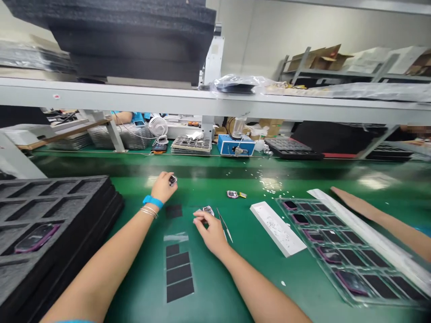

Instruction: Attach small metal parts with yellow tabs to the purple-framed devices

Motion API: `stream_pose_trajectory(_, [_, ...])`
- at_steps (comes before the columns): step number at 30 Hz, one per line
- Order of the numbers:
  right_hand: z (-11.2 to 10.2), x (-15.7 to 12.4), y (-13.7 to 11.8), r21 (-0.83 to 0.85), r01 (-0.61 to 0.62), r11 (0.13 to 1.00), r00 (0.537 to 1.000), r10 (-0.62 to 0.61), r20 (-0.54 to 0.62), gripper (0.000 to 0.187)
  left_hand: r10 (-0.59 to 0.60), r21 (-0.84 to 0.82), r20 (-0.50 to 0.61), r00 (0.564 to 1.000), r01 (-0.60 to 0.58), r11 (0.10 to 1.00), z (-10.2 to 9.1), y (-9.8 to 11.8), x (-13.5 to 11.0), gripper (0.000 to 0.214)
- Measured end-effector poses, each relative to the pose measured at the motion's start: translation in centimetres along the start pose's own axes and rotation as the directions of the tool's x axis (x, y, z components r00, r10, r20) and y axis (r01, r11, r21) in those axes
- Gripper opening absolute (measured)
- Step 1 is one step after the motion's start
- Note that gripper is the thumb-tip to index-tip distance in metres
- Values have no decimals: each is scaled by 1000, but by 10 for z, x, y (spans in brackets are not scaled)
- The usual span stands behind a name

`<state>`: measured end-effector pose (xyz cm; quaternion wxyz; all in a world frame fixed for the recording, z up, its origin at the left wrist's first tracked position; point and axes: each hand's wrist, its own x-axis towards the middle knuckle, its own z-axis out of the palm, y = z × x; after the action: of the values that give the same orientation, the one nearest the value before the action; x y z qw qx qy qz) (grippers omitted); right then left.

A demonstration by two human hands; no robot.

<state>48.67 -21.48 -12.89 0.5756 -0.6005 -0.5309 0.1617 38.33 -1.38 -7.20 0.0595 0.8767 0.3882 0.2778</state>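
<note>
My left hand (163, 187) is reached forward over the green bench, its fingers closed round a small watch-like device (173, 180). My right hand (213, 231) is low over the bench, fingers curved with thumb and forefinger apart. Just beyond its fingers a similar small device (208, 210) shows, partly covered; whether they touch it I cannot tell. Tweezers (225, 225) lie along the right side of that hand. Between my forearms is a clear sheet with black rectangular pads (179, 273), and a smaller dark pad (174, 211) lies beyond it.
An opened device with a yellow tab (232, 194) lies ahead, near scattered white bits (271, 183). At right are a white box (266, 215) and a clear tray (319, 251) of devices and black pads. Black foam trays (77, 193) stand left. Another person's arm (380, 213) reaches in from the right.
</note>
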Motion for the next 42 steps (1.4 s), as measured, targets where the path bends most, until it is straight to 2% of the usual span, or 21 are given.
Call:
stream_pose_trajectory(3, [-3, 6, -17, 65, -52, 997, 999, 52, 5, 25, 74, -127, -122, 990, -90, 988, -16, 26, -41, 37])
stream_pose_trajectory(5, [-3, 9, -28, 115, -96, 989, 995, 94, 17, 35, 142, -271, -169, 975, -184, 945, -24, 43, -74, 38])
stream_pose_trajectory(7, [-1, 8, -34, 177, -114, 978, 993, 107, 50, 41, 192, -371, -165, 967, -241, 897, -27, 57, -105, 42])
stream_pose_trajectory(10, [3, 2, -33, 277, -109, 955, 991, 84, 100, 31, 178, -505, -111, 978, -210, 837, -26, 66, -135, 45])
stream_pose_trajectory(12, [3, -4, -29, 307, -104, 946, 990, 68, 126, 27, 98, -671, -18, 995, -84, 736, -25, 63, -143, 44])
stream_pose_trajectory(13, [1, -6, -27, 308, -105, 945, 987, 62, 147, 28, 69, -764, 84, 994, 19, 645, -25, 60, -143, 43])
stream_pose_trajectory(14, [-1, -7, -26, 301, -107, 948, 983, 56, 175, 29, 69, -835, 217, 974, 148, 529, -25, 55, -142, 43])
stream_pose_trajectory(15, [-4, -8, -26, 283, -105, 953, 978, 47, 203, 29, 103, -869, 355, 929, 287, 402, -25, 51, -140, 45])
stream_pose_trajectory(16, [-7, -8, -27, 252, -94, 963, 973, 36, 227, 28, 166, -865, 470, 867, 415, 281, -26, 47, -137, 47])
stream_pose_trajectory(17, [-10, -8, -28, 208, -74, 975, 970, 21, 243, 27, 243, -838, 545, 802, 514, 183, -26, 42, -135, 50])
stream_pose_trajectory(18, [-12, -7, -30, 155, -46, 987, 967, 5, 255, 25, 310, -807, 583, 751, 580, 113, -26, 39, -133, 51])
stream_pose_trajectory(19, [-14, -7, -31, 100, -13, 995, 965, -14, 263, 24, 352, -785, 596, 721, 616, 68, -26, 37, -132, 51])
stream_pose_trajectory(22, [-15, -8, -33, 6, 71, 997, 965, -70, 253, 23, 380, -751, 610, 695, 660, -2, -23, 34, -133, 47])
stream_pose_trajectory(24, [-13, -10, -33, 31, 95, 995, 980, -98, 171, 27, 336, -730, 623, 706, 680, -75, -21, 35, -134, 46])
stream_pose_trajectory(26, [-10, -13, -35, 48, 126, 991, 989, -129, 71, 28, 267, -722, 621, 737, 670, -170, -19, 37, -136, 45])
stream_pose_trajectory(29, [-5, -16, -41, -14, 188, 982, 981, -188, 46, 12, 205, -747, 584, 785, 619, -244, -19, 41, -137, 43])
stream_pose_trajectory(37, [1, -23, -45, -36, 193, 980, 981, -193, -5, 7, 215, -877, 398, 892, 439, -197, -21, 39, -137, 47])
stream_pose_trajectory(42, [-1, -23, -46, -5, 192, 981, 981, -192, 22, 4, 262, -922, 315, 912, 360, -145, -21, 36, -136, 44])
